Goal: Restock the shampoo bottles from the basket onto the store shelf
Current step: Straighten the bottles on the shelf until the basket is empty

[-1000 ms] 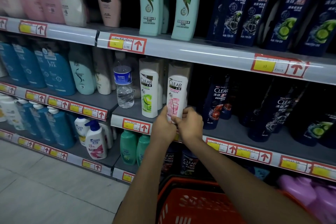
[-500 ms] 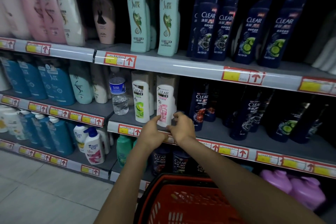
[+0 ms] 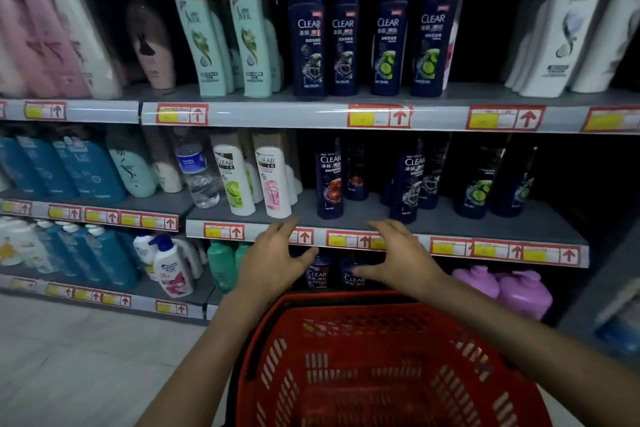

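Your left hand and right hand hovered spread and empty before the middle shelf, above the red basket. The pink-label bottle stood upright on that shelf; I'd have checked the basket, seemingly bare, before reaching

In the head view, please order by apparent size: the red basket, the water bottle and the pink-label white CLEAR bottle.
1. red basket: largest by far, though nearest the camera.
2. pink-label white CLEAR bottle and water bottle: nearly alike at similar depth; not ranked.
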### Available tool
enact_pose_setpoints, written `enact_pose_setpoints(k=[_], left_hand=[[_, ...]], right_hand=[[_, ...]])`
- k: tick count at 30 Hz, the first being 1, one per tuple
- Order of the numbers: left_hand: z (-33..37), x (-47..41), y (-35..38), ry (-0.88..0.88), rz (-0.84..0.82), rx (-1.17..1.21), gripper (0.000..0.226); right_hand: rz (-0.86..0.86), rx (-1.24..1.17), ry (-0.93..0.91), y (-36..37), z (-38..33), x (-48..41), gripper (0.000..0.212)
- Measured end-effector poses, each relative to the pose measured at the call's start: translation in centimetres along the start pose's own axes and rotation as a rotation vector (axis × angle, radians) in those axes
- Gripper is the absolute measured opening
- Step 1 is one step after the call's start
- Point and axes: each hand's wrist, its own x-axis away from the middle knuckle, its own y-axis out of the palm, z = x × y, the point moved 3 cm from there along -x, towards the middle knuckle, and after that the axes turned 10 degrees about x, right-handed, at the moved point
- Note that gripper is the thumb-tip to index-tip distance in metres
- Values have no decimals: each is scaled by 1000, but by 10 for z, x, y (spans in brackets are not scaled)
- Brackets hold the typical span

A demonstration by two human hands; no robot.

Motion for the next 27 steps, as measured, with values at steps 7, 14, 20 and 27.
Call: enact_pose_setpoints(k=[7, 14, 20, 27], left_hand=[[22, -6, 35, -72, 23, 163, 81], [55, -65, 56, -200, 142, 322, 94], [61, -126, 72, -341, 286, 575, 76], [60, -135, 75, -257, 357, 626, 52]], right_hand=[[20, -52, 34, 7, 62, 35, 102], [52, -82, -5, 7, 62, 28, 88], [115, -29, -32, 2, 59, 23, 70], [132, 22, -12, 1, 67, 21, 61]])
